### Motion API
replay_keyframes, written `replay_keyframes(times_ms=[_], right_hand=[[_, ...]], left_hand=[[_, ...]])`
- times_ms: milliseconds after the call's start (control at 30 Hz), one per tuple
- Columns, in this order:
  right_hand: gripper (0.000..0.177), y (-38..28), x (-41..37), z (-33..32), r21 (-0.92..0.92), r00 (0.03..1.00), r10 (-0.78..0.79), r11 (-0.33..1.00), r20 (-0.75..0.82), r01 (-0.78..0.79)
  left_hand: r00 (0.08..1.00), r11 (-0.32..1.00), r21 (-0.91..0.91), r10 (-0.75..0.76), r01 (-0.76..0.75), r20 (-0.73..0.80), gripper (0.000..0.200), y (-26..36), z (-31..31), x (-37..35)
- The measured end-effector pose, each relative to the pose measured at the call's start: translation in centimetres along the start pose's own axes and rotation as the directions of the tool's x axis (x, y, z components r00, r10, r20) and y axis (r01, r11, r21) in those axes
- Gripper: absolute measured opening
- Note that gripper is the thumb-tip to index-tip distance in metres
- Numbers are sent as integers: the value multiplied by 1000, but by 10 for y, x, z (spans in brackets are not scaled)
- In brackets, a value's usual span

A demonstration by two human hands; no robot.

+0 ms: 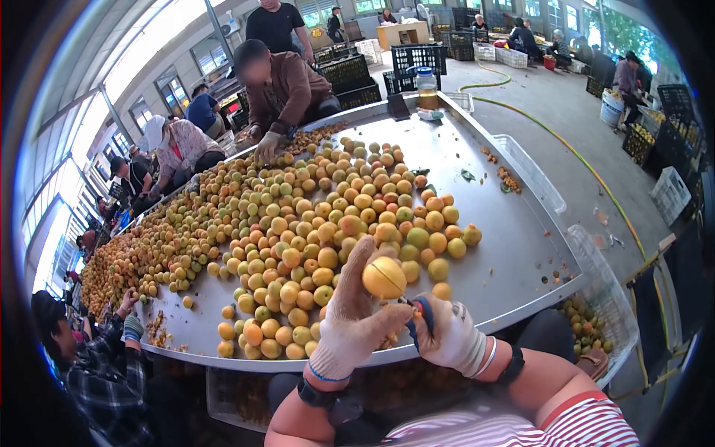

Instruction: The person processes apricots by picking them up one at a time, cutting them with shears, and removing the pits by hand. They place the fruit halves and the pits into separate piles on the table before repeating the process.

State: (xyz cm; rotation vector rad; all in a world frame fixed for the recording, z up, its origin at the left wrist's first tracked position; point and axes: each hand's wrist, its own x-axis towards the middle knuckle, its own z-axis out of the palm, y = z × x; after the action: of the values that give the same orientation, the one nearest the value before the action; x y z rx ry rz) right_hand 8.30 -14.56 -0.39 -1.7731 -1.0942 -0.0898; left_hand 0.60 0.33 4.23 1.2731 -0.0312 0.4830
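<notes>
Just at the table rim (538, 302): left hand (350, 322) around 1 apricot (383, 277), right hand (449, 340) around a tool (418, 311); bare steel (514, 246) rightward.

The left hand (350, 322) hides part of the yellow fruit (384, 277), the right hand (453, 340) hides most of a small tool (421, 310), and the bottom edge cuts off both arms (544, 384).

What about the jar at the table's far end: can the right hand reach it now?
Probably not: the jar stands across the whole fruit pile, far beyond the right hand, which also grips a small tool.
</notes>
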Motion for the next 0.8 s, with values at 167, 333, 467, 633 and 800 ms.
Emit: replay_keyframes(times_ms=[167,333,467,633,800], right_hand=[[8,-3,-2,2,-64,998,-55,997,-37,53],[11,3,-1,6,-45,993,-90,995,-81,87],[14,3,-3,4,-19,997,-51,999,-63,50],[13,-6,-2,-2,-31,997,-50,998,-66,48],[18,-6,2,0,-90,984,-147,986,-99,138]], left_hand=[[999,999,-12,-40,40,31,73,-8,-11,-1],[988,988,14,-153,153,15,54,-16,-5,-2],[977,934,295,-212,201,6,60,11,10,-3],[998,979,193,59,-61,15,59,-10,6,-4],[994,992,-58,-109,109,-3,53,-13,1,-1]])
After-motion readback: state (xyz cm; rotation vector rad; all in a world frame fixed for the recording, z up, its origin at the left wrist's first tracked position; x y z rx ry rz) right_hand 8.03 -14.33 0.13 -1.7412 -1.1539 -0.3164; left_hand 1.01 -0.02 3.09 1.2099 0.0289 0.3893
